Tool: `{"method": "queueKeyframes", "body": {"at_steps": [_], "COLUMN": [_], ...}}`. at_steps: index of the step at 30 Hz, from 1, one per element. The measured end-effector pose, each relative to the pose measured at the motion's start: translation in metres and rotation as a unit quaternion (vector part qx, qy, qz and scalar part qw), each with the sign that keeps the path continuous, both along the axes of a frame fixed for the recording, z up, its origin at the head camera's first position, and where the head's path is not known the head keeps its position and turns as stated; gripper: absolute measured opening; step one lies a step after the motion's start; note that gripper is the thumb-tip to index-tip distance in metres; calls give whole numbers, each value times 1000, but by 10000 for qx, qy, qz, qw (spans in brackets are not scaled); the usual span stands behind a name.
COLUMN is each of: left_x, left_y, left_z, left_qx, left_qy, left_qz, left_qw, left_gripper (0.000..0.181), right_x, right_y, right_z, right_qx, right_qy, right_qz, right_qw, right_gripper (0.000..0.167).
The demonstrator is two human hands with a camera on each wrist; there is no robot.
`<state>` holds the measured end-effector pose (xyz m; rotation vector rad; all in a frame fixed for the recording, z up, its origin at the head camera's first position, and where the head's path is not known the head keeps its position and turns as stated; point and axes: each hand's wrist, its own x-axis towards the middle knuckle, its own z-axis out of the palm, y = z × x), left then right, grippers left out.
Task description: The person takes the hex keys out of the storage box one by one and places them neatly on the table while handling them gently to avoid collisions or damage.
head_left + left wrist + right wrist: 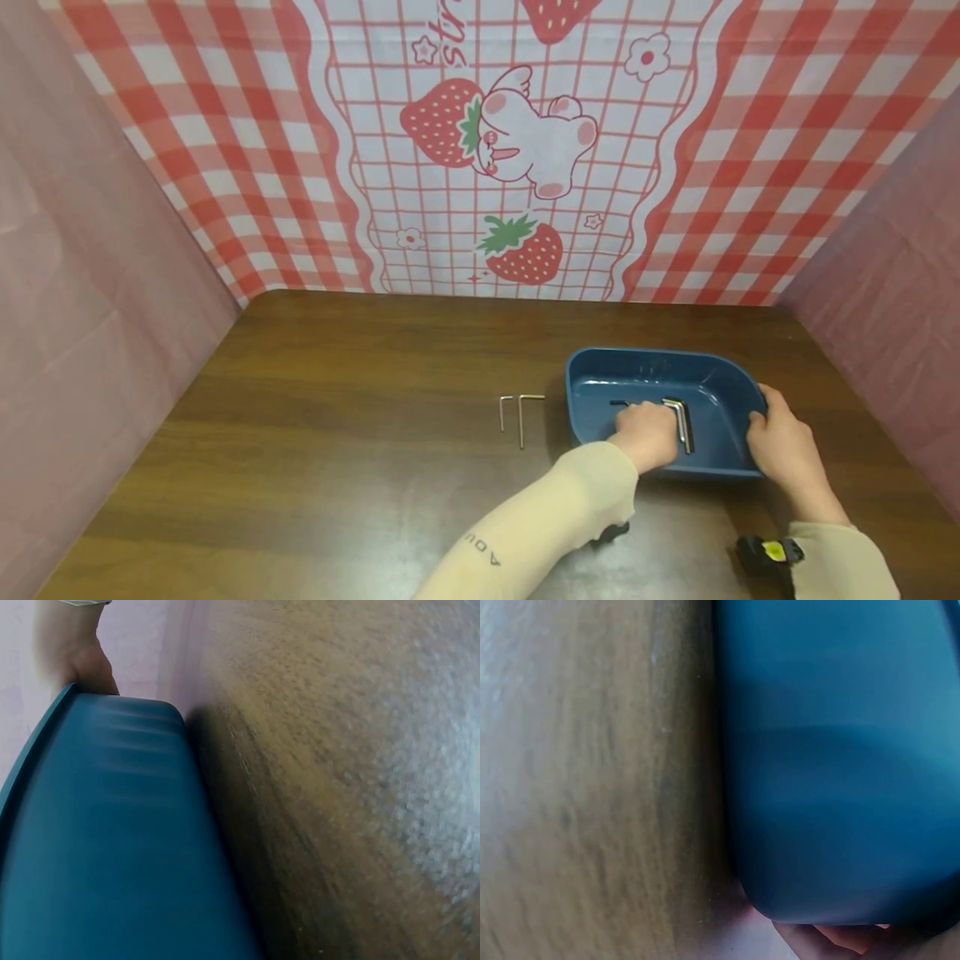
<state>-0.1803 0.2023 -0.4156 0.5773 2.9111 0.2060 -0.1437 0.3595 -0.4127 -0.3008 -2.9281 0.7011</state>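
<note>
A blue plastic tray (716, 429) stands on the right half of the table. My left hand (649, 433) reaches over its front rim, fingers pointing down inside and hidden from the head view. Beside those fingers, the short end of a black hex key (618, 403) shows. Just right of the hand, silver and black hex keys (680, 425) lie close together on the tray floor. My right hand (786, 442) grips the tray's right end, thumb over the rim. Both wrist views show mostly the tray's outer wall (127, 847), with the right hand's fingers (832, 941) against its end.
Left of the tray, a small L-shaped hex key (502, 414) and a longer hex key (521, 421) lie side by side on the brown wooden table (337, 433). A checked strawberry cloth (525, 167) hangs behind, with pink cloth (90, 250) at both sides.
</note>
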Motion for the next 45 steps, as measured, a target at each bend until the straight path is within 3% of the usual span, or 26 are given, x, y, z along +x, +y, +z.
{"method": "queueKeyframes", "body": {"at_steps": [22,33,39,45], "left_x": [-1,6,8,11], "left_y": [-4,-3,-6,-9], "left_z": [0,4,6,12], "left_qx": [33,-497,-475,-488], "left_qy": [69,698,1203,1386], "left_qz": [2,-120,-32,77], "left_qw": [10000,9963,9916,9891], "left_gripper": [19,40,45,45], "right_x": [-2,0,0,-2], "right_y": [-2,-1,-1,-1], "right_z": [0,1,1,2], "right_qx": [-78,-53,-48,-19], "right_qy": [-176,-247,-293,-275], "right_qz": [16,15,40,32], "right_qw": [9998,9997,9996,9996], "right_gripper": [45,47,47,47]}}
